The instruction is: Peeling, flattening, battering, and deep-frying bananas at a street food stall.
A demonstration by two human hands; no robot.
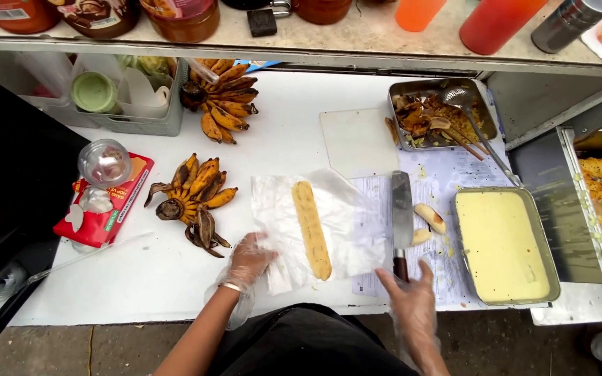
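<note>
White counter (175, 278), street stall. Steel tray (548, 278) at right full of pale yellow batter; smaller tray (402, 94) behind with fried scraps and a skimmer ladle (462, 96). Two bunches of ripe bananas (193, 198) at left, beside a red packet (102, 209). Cleaver (402, 209) lying between batter tray and clear plastic sheet (343, 230). Flattened banana (311, 230) lengthwise on the sheet. Left hand (249, 261), gloved, fingers spread, pressing sheet's near-left corner, just beside the banana. Right hand (409, 299) open, fingertips at cleaver handle, possibly touching.

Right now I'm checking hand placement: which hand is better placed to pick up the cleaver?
Right hand: its fingers reach the cleaver handle. Left hand rests on the plastic sheet.
</note>
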